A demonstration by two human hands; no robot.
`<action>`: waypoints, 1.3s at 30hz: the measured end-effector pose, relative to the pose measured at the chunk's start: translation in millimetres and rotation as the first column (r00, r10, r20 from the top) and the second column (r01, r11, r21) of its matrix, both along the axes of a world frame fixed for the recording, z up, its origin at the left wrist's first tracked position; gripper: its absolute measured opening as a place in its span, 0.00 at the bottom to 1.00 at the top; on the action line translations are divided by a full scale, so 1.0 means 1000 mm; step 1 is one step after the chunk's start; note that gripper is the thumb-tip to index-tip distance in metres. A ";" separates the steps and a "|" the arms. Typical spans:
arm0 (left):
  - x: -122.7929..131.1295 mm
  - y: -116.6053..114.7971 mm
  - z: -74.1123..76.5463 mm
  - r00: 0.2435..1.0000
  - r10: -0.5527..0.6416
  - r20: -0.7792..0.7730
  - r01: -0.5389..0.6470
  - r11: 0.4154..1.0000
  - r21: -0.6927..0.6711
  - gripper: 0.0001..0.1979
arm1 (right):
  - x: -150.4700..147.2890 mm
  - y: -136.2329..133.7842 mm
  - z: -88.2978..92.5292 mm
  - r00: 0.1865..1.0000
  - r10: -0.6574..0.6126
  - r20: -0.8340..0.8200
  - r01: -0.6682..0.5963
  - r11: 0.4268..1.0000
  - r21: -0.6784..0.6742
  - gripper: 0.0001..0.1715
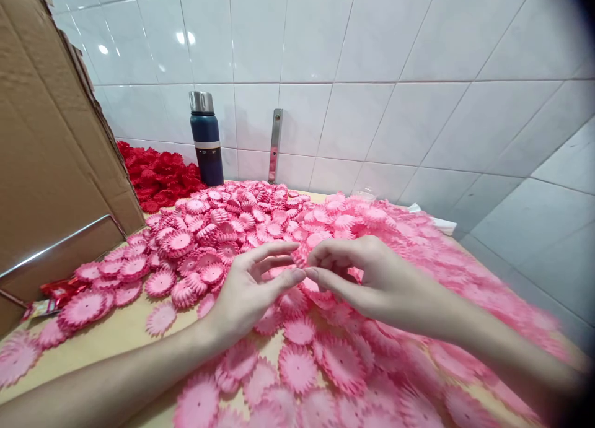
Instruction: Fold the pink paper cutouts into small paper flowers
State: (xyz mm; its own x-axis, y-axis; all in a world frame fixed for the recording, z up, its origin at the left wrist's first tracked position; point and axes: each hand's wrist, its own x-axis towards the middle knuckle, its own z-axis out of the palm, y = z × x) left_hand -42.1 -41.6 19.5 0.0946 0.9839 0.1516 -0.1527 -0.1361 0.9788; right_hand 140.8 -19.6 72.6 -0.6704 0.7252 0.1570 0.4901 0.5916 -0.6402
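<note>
My left hand (pixel 253 288) and my right hand (pixel 367 273) meet over the middle of a table covered in pink plastic flower pieces (pixel 260 230). The fingertips of both hands pinch together on a small pink flower piece (pixel 301 261) held between them, mostly hidden by the fingers. Flat pink flower discs (pixel 297 369) lie under and in front of my wrists. Both forearms reach in from the bottom edge.
A pile of red flower pieces (pixel 158 174) lies at the back left beside a dark blue flask (pixel 207 140) against the white tiled wall. A large cardboard box flap (pixel 51 143) stands at the left. A red wrapper (pixel 58 290) lies by it on the wooden table (pixel 116 332).
</note>
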 end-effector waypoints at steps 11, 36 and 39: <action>0.002 -0.004 -0.001 1.000 -0.001 -0.017 0.003 0.991 0.136 0.16 | 0.010 0.010 0.003 0.996 0.004 -0.086 -0.032 0.946 -0.322 0.08; 0.002 -0.005 -0.005 0.997 -0.041 -0.059 0.050 0.984 0.174 0.12 | 0.008 0.008 0.002 1.000 -0.003 -0.020 -0.003 0.967 -0.255 0.10; 0.003 -0.005 -0.006 0.998 -0.043 -0.055 0.054 0.976 0.211 0.12 | 0.008 0.007 0.003 1.000 -0.003 -0.011 0.000 0.974 -0.227 0.09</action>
State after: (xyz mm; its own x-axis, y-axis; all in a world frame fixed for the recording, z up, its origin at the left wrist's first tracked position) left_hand -39.6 -46.1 13.6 0.1542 0.9239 0.3501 -0.1156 -0.3351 0.9351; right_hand 149.3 -12.3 75.2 -0.6681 0.7440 -0.0046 0.4829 0.4290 -0.7634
